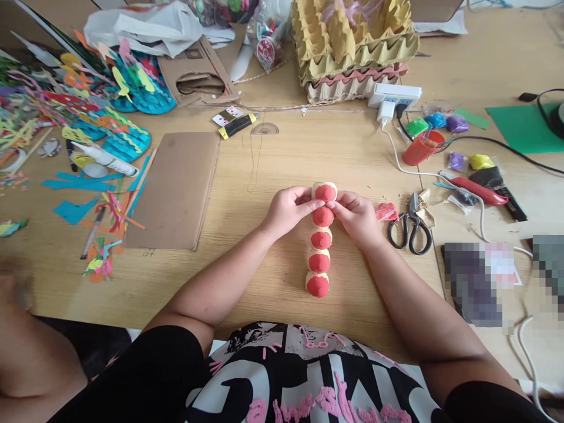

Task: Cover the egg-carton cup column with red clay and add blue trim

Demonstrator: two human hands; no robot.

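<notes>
A strip of egg-carton cups (320,239) runs lengthwise toward me over the table, each cup's tip covered in red clay and its rim left pale yellow. My left hand (289,208) pinches the far end from the left, its thumb lying by the gap between the top two cups. From the right, my right hand (353,216) grips the same end, thumb and fingers closed on it. Both thumb tips nearly meet at the strip. Close to my right hand lie a small red clay packet (386,211) and black-handled scissors (412,226).
Stacked egg trays (352,53) and a white power strip (396,94) stand at the back. A cardboard sheet (170,188) lies left, beside colourful paper crafts (127,132). An orange cup (423,148), clay packets and cables occupy the right. Another person's arm (33,346) is at lower left.
</notes>
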